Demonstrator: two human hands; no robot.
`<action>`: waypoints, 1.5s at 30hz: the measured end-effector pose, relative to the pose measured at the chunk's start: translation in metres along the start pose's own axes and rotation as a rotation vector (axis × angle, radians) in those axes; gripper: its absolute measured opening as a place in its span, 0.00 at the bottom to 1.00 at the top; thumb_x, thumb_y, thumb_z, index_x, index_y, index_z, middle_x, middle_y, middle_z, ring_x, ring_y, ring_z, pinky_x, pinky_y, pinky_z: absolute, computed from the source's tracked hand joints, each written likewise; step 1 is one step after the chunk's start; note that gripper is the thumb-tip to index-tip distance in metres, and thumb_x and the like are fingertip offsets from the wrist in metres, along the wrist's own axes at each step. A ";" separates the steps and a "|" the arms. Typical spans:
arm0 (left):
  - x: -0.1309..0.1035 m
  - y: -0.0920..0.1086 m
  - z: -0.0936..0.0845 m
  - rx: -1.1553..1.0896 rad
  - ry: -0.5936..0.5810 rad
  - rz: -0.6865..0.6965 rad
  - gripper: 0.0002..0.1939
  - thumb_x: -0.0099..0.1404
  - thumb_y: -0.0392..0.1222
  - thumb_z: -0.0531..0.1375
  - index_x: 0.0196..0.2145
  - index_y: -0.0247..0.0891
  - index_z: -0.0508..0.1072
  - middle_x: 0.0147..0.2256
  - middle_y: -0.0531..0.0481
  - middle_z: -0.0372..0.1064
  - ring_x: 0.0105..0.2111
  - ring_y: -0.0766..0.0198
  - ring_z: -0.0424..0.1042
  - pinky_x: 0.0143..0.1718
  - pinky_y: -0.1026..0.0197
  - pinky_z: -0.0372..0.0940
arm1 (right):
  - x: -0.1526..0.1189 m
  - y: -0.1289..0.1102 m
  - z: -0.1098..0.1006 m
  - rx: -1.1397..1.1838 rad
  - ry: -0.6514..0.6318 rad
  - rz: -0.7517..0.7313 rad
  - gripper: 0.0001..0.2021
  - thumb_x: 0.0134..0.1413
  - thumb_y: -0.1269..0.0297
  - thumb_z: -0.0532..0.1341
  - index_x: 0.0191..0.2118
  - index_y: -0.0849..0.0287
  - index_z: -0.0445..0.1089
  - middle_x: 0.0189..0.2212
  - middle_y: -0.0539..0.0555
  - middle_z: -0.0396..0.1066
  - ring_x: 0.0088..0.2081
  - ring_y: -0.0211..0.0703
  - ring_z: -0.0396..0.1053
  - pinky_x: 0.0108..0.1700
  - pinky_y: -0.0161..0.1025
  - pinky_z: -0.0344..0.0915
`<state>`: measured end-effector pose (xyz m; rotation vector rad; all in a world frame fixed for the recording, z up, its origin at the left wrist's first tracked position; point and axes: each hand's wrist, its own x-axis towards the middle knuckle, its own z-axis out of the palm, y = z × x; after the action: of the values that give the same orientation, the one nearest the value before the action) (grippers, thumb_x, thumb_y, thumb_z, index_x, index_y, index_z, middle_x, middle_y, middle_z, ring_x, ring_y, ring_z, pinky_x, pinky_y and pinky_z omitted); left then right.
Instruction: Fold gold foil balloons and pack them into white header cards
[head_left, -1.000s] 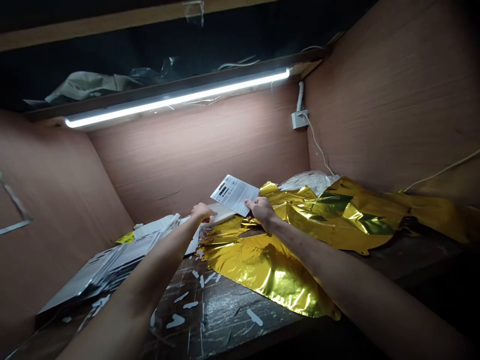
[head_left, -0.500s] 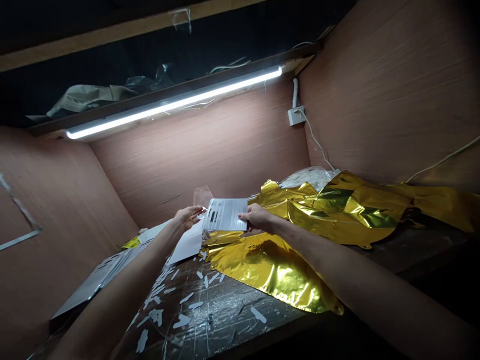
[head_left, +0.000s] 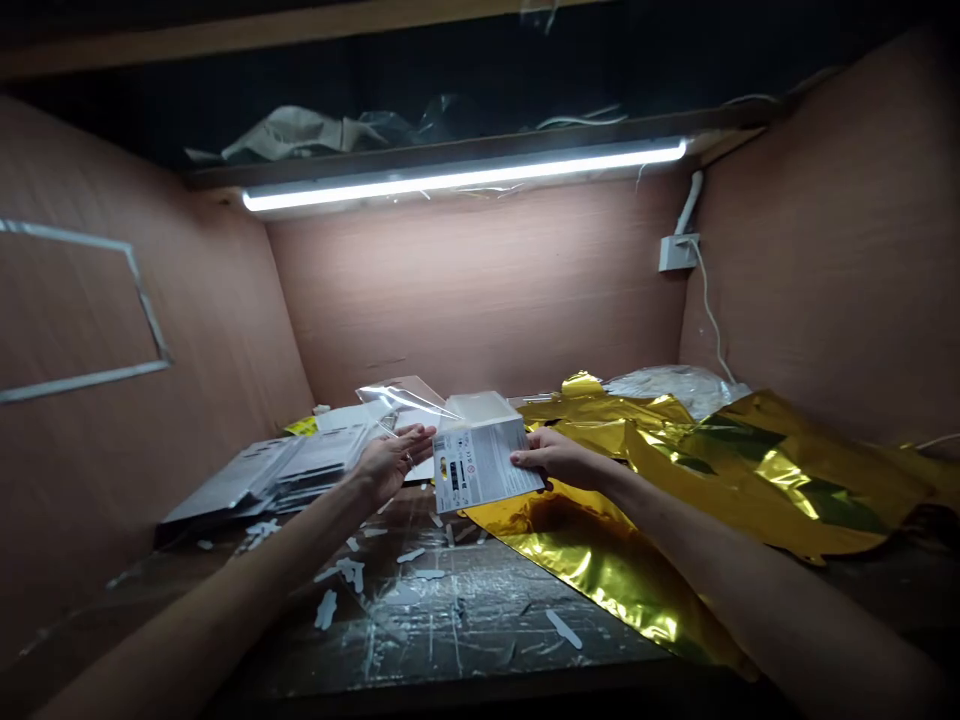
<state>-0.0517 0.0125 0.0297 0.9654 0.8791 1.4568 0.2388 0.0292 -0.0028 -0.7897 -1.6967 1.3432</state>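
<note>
My right hand [head_left: 559, 458] grips the right edge of a printed card sleeve [head_left: 484, 465], thumb on its front face. Grey with small print, it has a slot near its left end, and a pale flap or panel stands up behind its top edge. My left hand [head_left: 394, 462] is at the sleeve's left edge, fingers stretched out towards it; whether they touch it I cannot tell. Clear plastic film [head_left: 405, 395] rises just above the left fingers, running towards the sleeve's top. Whether it is joined to the sleeve is unclear.
Gold foil sheets [head_left: 720, 470] cover the right side of the dark worktop [head_left: 480, 625]. Stacked printed cards [head_left: 232, 485] lie at the left. White paper scraps [head_left: 349, 575] are scattered in front. A tube light [head_left: 465, 177] hangs above; wooden walls enclose three sides.
The view has swung left and levelled. The sleeve is tilted so that its front and the pale panel behind it show. The clear film stands out more above my left hand.
</note>
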 end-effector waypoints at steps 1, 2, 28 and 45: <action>-0.001 -0.002 0.000 -0.021 -0.008 -0.004 0.05 0.68 0.26 0.61 0.34 0.30 0.75 0.40 0.36 0.79 0.37 0.57 0.82 0.42 0.56 0.78 | 0.000 -0.001 0.000 -0.029 -0.010 0.014 0.15 0.46 0.57 0.72 0.21 0.57 0.68 0.16 0.51 0.61 0.17 0.34 0.56 0.15 0.36 0.55; -0.001 -0.004 0.000 -0.041 -0.015 -0.006 0.05 0.68 0.25 0.62 0.35 0.30 0.75 0.40 0.36 0.80 0.36 0.57 0.82 0.41 0.57 0.78 | -0.001 -0.001 0.000 -0.066 -0.035 0.032 0.15 0.48 0.55 0.71 0.22 0.57 0.68 0.17 0.51 0.61 0.18 0.35 0.56 0.16 0.36 0.56; -0.021 -0.019 0.005 -0.122 -0.183 -0.057 0.09 0.72 0.31 0.58 0.42 0.28 0.79 0.45 0.32 0.79 0.43 0.52 0.81 0.42 0.55 0.77 | 0.003 -0.002 -0.007 -0.174 0.079 0.000 0.18 0.50 0.48 0.69 0.26 0.55 0.65 0.19 0.49 0.57 0.19 0.36 0.51 0.19 0.38 0.50; -0.033 -0.022 0.013 -0.193 -0.211 -0.075 0.15 0.74 0.32 0.52 0.49 0.29 0.77 0.50 0.33 0.78 0.46 0.55 0.79 0.45 0.59 0.75 | 0.008 0.001 -0.002 -0.169 0.203 -0.150 0.19 0.53 0.47 0.67 0.26 0.56 0.64 0.19 0.47 0.58 0.20 0.36 0.53 0.21 0.35 0.49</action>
<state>-0.0301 -0.0180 0.0115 0.9120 0.6028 1.3228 0.2366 0.0372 -0.0015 -0.8459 -1.6861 0.9932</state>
